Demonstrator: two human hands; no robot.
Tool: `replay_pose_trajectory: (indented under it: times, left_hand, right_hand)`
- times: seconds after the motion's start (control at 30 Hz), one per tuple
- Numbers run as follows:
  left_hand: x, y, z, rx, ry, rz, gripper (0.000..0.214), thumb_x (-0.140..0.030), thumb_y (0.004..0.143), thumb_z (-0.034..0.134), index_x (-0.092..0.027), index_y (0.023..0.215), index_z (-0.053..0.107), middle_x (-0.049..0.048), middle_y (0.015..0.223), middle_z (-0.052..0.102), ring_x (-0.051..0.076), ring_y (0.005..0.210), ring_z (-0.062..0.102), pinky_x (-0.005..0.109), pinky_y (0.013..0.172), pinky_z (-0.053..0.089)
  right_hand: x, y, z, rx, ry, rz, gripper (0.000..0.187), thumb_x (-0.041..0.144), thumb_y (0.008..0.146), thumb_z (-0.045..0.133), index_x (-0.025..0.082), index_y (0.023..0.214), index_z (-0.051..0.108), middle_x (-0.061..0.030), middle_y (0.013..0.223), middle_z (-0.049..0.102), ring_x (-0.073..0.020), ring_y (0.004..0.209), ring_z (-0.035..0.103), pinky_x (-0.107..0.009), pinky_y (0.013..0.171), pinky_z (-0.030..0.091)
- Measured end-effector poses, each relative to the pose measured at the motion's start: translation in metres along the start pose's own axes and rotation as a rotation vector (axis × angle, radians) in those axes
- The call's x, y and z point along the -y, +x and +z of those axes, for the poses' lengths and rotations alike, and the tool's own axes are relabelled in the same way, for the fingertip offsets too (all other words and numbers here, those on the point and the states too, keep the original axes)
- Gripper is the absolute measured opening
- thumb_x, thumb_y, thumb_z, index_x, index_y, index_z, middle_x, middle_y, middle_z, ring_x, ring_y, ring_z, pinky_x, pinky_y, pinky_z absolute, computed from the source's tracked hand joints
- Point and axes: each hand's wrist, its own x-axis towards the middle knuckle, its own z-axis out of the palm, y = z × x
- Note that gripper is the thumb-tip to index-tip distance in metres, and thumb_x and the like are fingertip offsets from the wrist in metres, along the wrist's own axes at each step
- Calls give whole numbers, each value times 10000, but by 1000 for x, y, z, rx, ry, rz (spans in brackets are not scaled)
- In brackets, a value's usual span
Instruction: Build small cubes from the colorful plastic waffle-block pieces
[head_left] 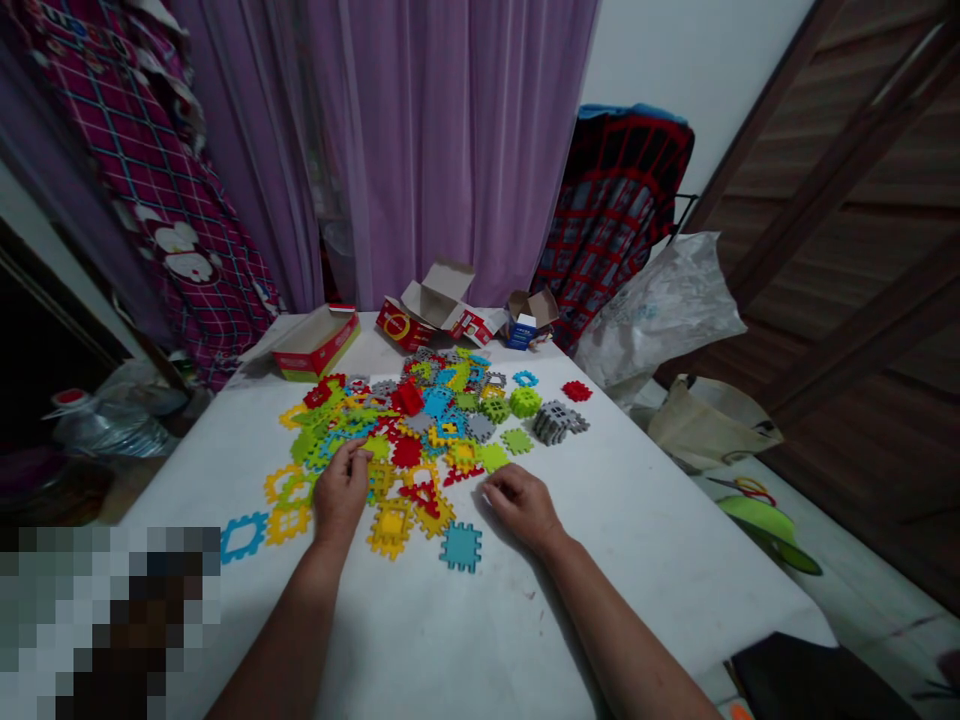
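Note:
Many flat plastic interlocking tiles with notched edges lie heaped on the table. My left hand [343, 490] is at the near left of the heap, its thumb and fingers drawn together beside a yellow-green tile [376, 447]. What is between those fingers, if anything, is hidden. On the white tabletop right of the heap rests my right hand [523, 506], fingers curled in and no tile showing in it. A teal square tile [461, 547] lies between my forearms. Close to my left wrist is a yellow window tile [288, 522], with a blue frame tile [244, 537] farther left.
At the back of the white table [630, 560] stand a shallow red box [319, 345], an opened red carton [409, 325] and a small blue box [523, 330]. Joined grey tiles [553, 422] and a green tile ball [525, 402] sit right of the heap. A plastic bag [652, 310] hangs beyond the right edge.

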Motion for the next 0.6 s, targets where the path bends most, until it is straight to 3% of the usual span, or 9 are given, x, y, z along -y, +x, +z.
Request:
replay_pose_trajectory:
  times: [0.17,0.27,0.37,0.5,0.6]
  left_hand:
    - [-1,-2,2,-19,90,81,328,-358,889,444,-233,1077,682,51,945,771,204,887,702,289,755,507]
    - [-3,-6,1,-26,144,201,341,-344,901,423,-218,1079,685,76,973,766,221,922,695,320,826,506]
    - [-3,-16,-5,1,207,334,340,-350,909,420,-214,1055,695,92,988,756,235,952,684,359,901,492]
    - [2,-43,-17,115,291,471,387,-434,897,494,-229,1175,668,99,1188,708,260,1173,604,434,1074,392]
    - [7,-67,-23,268,385,529,593,-537,852,559,-256,1374,542,94,1434,556,296,1381,427,517,1182,219]
  right_hand:
    - [5,-4,10,70,-27,-9,220,308,879,503,221,738,647,-21,745,659,-148,721,603,-270,680,454]
    - [4,-4,6,62,33,2,203,329,873,524,218,765,655,-25,753,656,-152,714,606,-274,670,474]
    - [3,-13,-2,126,100,-91,180,376,845,596,220,879,679,-46,875,682,-177,839,632,-305,765,508]
    - [2,-35,-11,203,64,-222,420,488,756,715,232,1087,684,-104,1149,669,-249,1089,608,-397,946,484]
    - [2,-44,-11,211,-23,-239,509,484,706,768,247,1149,682,-121,1242,638,-283,1159,582,-434,972,464]
